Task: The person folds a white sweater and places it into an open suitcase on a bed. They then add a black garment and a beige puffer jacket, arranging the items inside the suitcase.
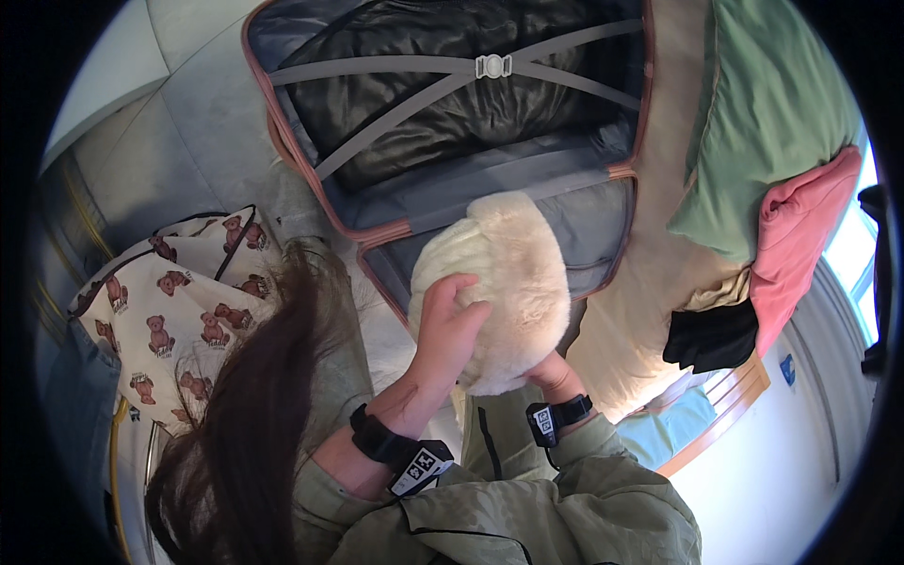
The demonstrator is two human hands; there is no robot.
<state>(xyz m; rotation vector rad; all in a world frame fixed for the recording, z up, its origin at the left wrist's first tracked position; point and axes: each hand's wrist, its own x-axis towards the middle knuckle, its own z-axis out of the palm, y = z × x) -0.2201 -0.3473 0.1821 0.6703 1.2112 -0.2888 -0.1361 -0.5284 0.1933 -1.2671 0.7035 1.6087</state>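
Observation:
A fluffy cream hat (518,292), rounded and soft, is held up in front of me between both hands. My left hand (447,325) presses on its near left side, with the thumb and fingers bent against the plush. From below right, my right hand (557,379) grips the lower edge; its fingers are mostly hidden behind the hat. Just beyond lies an open suitcase (361,221) with a pinkish rim and grey lining. Inside its far half, a shiny black padded garment (405,118) sits under crossed grey straps (377,64) joined by a pale buckle (493,66).
To the left, a white cloth with brown bears (188,311) is draped. A bed with beige bedding (626,348) runs along the right, carrying a green pillow (763,122), a pink garment (810,235) and a black cloth (713,337). Long dark hair (254,405) hangs at lower left.

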